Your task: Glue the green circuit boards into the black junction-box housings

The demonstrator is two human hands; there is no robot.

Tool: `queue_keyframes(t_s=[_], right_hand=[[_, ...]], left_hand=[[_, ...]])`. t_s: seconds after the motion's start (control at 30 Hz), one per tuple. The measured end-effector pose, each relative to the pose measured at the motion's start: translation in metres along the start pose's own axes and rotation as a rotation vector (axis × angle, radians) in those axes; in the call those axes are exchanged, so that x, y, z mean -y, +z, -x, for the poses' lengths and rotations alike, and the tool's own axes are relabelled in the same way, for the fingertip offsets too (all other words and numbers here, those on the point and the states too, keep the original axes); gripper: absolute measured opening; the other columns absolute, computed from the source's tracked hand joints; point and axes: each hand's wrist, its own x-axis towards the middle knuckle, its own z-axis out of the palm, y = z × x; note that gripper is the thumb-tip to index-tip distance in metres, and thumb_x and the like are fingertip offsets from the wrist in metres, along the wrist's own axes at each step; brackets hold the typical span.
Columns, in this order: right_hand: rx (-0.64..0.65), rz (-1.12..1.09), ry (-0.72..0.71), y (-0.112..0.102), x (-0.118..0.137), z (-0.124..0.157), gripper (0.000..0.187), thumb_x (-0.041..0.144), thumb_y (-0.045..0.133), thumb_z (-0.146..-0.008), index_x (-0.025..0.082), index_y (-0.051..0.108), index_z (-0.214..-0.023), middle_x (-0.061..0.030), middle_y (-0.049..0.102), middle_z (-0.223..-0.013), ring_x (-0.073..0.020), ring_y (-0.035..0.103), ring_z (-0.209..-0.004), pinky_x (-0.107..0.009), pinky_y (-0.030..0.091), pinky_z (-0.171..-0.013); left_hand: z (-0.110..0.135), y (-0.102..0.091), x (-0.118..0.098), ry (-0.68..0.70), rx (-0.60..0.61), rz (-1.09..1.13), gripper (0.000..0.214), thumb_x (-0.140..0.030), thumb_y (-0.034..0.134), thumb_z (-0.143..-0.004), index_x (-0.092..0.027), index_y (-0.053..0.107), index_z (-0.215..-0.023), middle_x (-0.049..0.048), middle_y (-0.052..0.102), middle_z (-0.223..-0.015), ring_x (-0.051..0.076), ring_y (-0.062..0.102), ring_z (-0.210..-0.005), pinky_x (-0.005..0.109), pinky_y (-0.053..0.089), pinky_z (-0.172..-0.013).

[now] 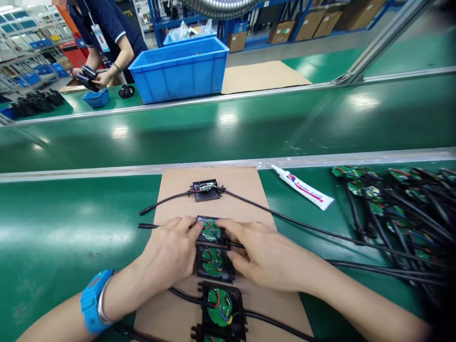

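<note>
On a brown cardboard sheet [178, 190] lie several black cable housings with green circuit boards inside. My left hand [171, 254] and my right hand [261, 254] press from both sides on the top open housing [211, 232], fingers curled against its edges and cable. A second open housing [213, 263] sits just below between my hands, and a third [221, 306] lies nearer to me. One closed black housing [205, 190] with cables rests farther up the sheet. A blue band is on my left wrist.
A white glue tube [302, 187] lies right of the sheet. A heap of green boards with black cables [399, 209] fills the right side. Beyond the green conveyor belt [249, 123] stand a blue bin [180, 69] and a co-worker [107, 33] holding a black part.
</note>
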Motion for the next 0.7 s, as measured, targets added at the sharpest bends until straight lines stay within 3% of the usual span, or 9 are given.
queue_keyframes(t_s=[0.07, 0.2, 0.4, 0.7], right_hand=[[-0.009, -0.007, 0.050, -0.001, -0.001, 0.004, 0.029, 0.018, 0.048, -0.081, 0.016, 0.050, -0.110, -0.0062, 0.066, -0.084, -0.0213, 0.062, -0.078, -0.030, 0.041, -0.065], [-0.049, 0.066, 0.093, 0.003, 0.001, 0.006, 0.010, 0.015, 0.046, -0.082, 0.017, 0.051, -0.090, -0.0044, 0.063, -0.079, -0.0190, 0.059, -0.070, -0.030, 0.039, -0.063], [-0.171, 0.151, -0.018, 0.016, -0.002, 0.005, 0.019, 0.013, 0.036, -0.089, 0.016, 0.054, -0.090, -0.0074, 0.062, -0.079, -0.0195, 0.060, -0.068, -0.031, 0.040, -0.063], [-0.154, -0.011, 0.074, 0.026, -0.016, -0.002, 0.021, 0.019, 0.030, -0.096, 0.019, 0.046, -0.083, -0.0006, 0.053, -0.067, -0.0148, 0.052, -0.059, -0.028, 0.035, -0.057]], left_hand=[[-0.005, -0.002, 0.003, 0.072, -0.043, 0.071, 0.035, -0.012, 0.043, -0.087, -0.013, 0.060, -0.118, 0.0125, 0.061, -0.110, 0.025, 0.058, -0.096, 0.041, 0.053, -0.082], [-0.014, 0.007, 0.010, 0.255, -0.011, 0.190, 0.023, -0.015, 0.044, -0.092, -0.016, 0.064, -0.104, 0.0074, 0.064, -0.106, 0.021, 0.058, -0.092, 0.038, 0.047, -0.087], [-0.015, 0.017, 0.012, 0.262, -0.085, 0.247, 0.024, -0.011, 0.044, -0.091, -0.015, 0.067, -0.098, 0.0069, 0.066, -0.110, 0.021, 0.059, -0.093, 0.038, 0.045, -0.086], [-0.009, 0.022, 0.009, 0.262, -0.091, 0.228, 0.022, -0.010, 0.046, -0.090, -0.011, 0.066, -0.099, 0.0083, 0.066, -0.110, 0.023, 0.057, -0.097, 0.037, 0.045, -0.090]])
